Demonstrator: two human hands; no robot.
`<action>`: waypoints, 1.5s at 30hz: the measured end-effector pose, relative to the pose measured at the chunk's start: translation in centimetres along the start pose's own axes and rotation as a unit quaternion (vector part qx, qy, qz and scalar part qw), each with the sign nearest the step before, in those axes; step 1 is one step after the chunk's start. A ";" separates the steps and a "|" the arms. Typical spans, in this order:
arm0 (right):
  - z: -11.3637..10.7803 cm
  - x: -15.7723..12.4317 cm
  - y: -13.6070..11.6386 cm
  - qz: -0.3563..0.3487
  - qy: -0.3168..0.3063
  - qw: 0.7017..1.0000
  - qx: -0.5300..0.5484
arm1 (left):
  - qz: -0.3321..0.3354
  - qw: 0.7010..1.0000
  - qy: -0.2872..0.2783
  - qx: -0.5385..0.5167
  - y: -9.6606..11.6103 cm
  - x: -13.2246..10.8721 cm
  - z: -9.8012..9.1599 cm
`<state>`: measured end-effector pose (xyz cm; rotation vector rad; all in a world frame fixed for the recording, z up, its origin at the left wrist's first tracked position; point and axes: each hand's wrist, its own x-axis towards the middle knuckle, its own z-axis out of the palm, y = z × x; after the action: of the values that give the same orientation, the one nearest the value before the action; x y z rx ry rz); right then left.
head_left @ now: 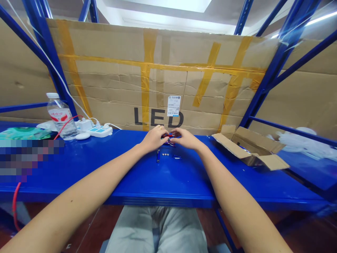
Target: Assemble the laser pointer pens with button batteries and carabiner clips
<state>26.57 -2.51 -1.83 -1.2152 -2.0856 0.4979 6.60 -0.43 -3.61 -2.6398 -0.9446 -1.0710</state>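
Both hands meet above the middle of the blue table [126, 175]. My left hand [155, 138] has its fingers closed at the left end of a small red item [170, 136]. On the other side, my right hand [185, 138] pinches the same red item. Just below the fingers lie a few small purple and shiny pieces [171, 143], too small to make out. Nearer me are a dark blue cylinder [158, 156], several small silver round pieces [165, 154] in a row, and a small blue and silver piece [177, 157].
An open cardboard box [247, 146] stands at the right. On the left are a water bottle [61, 117], a white power strip [100, 130] with plugs, a white oval object [82, 136] and a red cable [16, 203]. Taped cardboard [113, 88] closes off the back.
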 end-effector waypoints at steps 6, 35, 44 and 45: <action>0.1 0.2 0.2 -0.019 -0.001 0.999 0.039 | 0.041 0.999 0.034 0.000 0.8 -0.2 -0.4; 0.6 0.1 -0.3 -0.064 -0.014 0.990 -0.122 | -0.011 1.000 -0.006 0.014 0.9 -0.8 -0.5; 0.5 0.0 -0.5 -0.058 -0.013 0.989 -0.138 | -0.059 0.998 0.009 -0.009 1.1 -1.0 -0.7; 0.5 0.0 -0.4 -0.063 -0.011 0.988 -0.138 | -0.060 0.998 0.009 -0.008 1.1 -1.0 -0.7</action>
<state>25.95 -2.72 -1.91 -1.2218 -2.2889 0.1670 6.26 -2.03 -3.64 -2.6103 -1.1088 -1.1310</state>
